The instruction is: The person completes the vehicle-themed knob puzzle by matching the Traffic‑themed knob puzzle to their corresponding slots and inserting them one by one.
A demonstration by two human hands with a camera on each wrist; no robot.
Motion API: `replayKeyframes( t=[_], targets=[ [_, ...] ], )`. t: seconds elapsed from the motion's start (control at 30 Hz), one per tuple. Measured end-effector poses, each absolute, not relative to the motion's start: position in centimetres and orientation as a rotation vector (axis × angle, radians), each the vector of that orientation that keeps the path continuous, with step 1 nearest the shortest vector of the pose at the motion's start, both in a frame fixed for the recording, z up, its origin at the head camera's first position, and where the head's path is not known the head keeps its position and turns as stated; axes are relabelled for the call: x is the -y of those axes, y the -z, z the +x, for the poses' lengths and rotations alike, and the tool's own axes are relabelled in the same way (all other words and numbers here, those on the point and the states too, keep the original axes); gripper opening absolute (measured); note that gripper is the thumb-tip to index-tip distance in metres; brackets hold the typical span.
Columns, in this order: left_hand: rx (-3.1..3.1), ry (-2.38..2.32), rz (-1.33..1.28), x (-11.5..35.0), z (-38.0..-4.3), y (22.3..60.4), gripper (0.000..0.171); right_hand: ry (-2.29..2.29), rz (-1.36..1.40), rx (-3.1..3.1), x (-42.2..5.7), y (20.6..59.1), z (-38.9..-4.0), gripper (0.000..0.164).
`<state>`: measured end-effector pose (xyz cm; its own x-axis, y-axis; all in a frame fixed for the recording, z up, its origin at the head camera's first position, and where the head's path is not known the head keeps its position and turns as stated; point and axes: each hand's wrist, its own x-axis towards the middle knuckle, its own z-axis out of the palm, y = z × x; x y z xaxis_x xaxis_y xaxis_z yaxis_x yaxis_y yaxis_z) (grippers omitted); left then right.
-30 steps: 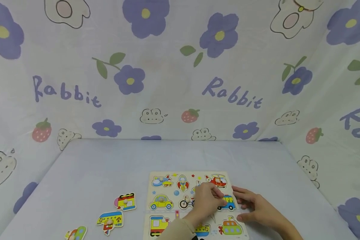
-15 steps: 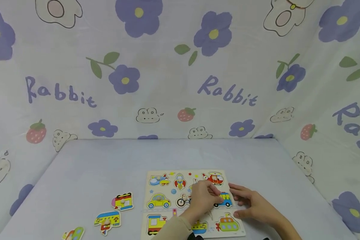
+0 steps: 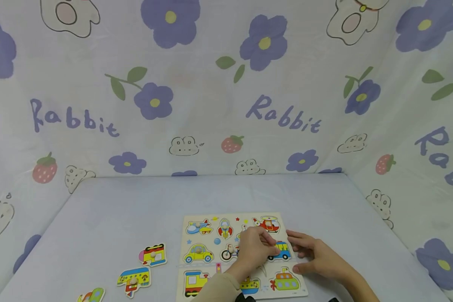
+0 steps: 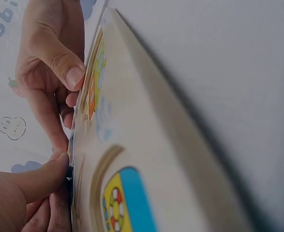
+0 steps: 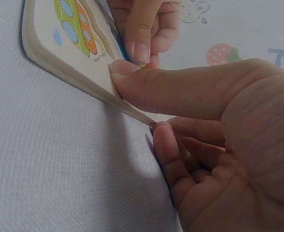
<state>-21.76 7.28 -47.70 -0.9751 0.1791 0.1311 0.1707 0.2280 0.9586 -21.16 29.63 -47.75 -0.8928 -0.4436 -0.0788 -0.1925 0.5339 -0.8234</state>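
A wooden puzzle board [image 3: 302,289] with vehicle pictures lies on the table. My left hand [image 3: 253,249], in a beige sleeve, reaches over its middle and pinches the blue bus piece [image 3: 284,252] in the right column; the fingertips cover the bus's left part and any knob there. At the board's right edge is my right hand [image 3: 318,256]. In the right wrist view its thumb [image 5: 171,92] presses the board's top near the edge, with curled fingers at the side. Knobbed plane, rocket, helicopter, car [image 3: 198,253] and bicycle pieces sit in their recesses.
Loose on the table left of the board lie a train piece [image 3: 153,254], a ship piece [image 3: 134,281] and a green and orange piece [image 3: 92,295] cut off by the frame's bottom. Train and submarine [image 3: 285,282] pictures show in the board's lowest row. Printed cloth walls stand behind.
The head view has shifted slightly, so the whole scene sits further left in it. Both hands keep their places on the bus piece and the board's edge.
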Motion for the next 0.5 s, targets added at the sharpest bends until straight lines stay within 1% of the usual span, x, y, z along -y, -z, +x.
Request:
replayKeyframes(
  t=[0.5],
  targets=[
    [-2.436,-1.937,0.344,-7.30,-21.73,47.67,0.022,1.288,-0.560,-2.480,-29.82,47.88,-21.36,0.083]
  ],
)
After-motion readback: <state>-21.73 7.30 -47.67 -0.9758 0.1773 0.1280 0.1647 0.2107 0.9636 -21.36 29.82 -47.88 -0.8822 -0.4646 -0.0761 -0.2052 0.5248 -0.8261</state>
